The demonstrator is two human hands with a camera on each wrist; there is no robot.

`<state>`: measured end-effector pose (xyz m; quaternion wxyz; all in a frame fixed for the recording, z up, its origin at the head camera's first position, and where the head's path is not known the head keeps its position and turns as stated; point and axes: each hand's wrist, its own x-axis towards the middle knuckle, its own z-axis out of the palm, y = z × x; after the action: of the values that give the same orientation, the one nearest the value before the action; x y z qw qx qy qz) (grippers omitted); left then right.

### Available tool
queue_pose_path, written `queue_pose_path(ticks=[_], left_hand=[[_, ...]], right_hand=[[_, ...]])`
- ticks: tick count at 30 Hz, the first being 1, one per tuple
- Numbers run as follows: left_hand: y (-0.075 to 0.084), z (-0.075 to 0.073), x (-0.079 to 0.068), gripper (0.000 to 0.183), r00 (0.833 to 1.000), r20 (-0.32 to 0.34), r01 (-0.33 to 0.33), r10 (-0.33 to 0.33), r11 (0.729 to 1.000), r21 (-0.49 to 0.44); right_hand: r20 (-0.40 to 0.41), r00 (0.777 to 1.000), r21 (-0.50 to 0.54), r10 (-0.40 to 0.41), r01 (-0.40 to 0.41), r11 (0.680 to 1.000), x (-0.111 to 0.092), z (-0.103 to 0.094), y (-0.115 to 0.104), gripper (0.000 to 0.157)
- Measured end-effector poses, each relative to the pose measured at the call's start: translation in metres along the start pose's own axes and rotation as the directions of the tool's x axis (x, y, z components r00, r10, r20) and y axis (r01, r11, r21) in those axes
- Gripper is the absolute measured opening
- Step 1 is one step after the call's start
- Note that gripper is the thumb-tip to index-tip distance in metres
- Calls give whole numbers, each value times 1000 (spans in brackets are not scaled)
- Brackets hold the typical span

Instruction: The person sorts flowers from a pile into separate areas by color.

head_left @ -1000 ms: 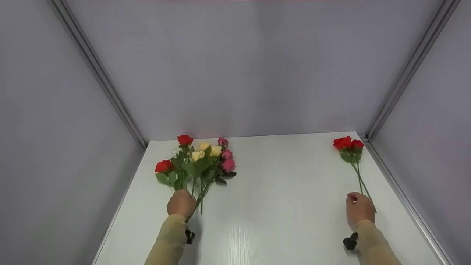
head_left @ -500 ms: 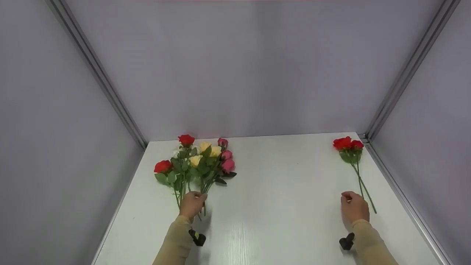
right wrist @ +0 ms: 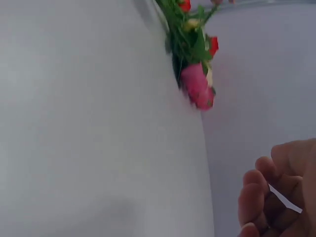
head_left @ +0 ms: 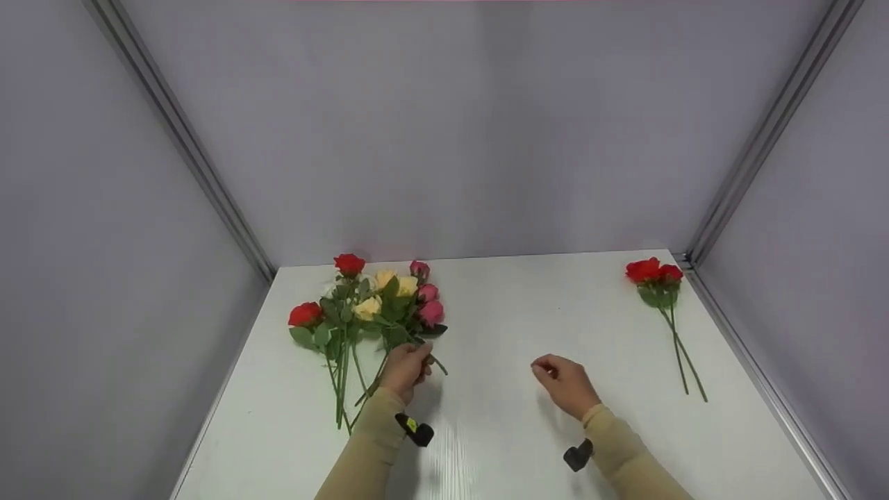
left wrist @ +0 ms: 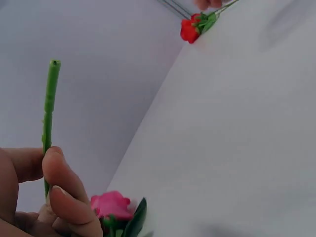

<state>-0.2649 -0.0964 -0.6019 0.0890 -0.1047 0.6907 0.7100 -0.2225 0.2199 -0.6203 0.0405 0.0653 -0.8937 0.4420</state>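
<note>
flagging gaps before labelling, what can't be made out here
Left wrist: rest of the stem, hidden by the left hand.
Left wrist: most of the right hand, cut by the top edge.
Right wrist: detail in the flower pile, blurred.
Head: any marking on the yellow patch at the left wrist, too small.

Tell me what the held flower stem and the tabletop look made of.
Flower stem: probably satin green plastic, given its even colour and the small dark hole in its end. Tabletop: perhaps white laminate, semi-glossy, going by its streaky sheen; painted wood is possible.
</note>
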Motion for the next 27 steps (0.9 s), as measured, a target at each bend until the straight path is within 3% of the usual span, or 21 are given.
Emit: queue_pose_path(ticks=[7, 14, 21, 27], left_hand=[[7, 35, -9, 30, 993, -15, -122, 121, 992, -44], [-4, 57, -17, 34, 989, 31, -146, 146, 989, 7], [-12, 72, -21, 25, 980, 39, -196, 193, 976, 99], [-15, 82, -20, 21, 982, 58, -184, 178, 973, 136]], right_hand=[[101, 980, 70, -172, 165, 984, -1, 28, -51, 26], [116, 954, 36, -275, 273, 961, -4, 39, -67, 18], [134, 960, 28, -245, 243, 969, -7, 43, -65, 13], [124, 983, 12, -138, 138, 990, -9, 48, -59, 5]])
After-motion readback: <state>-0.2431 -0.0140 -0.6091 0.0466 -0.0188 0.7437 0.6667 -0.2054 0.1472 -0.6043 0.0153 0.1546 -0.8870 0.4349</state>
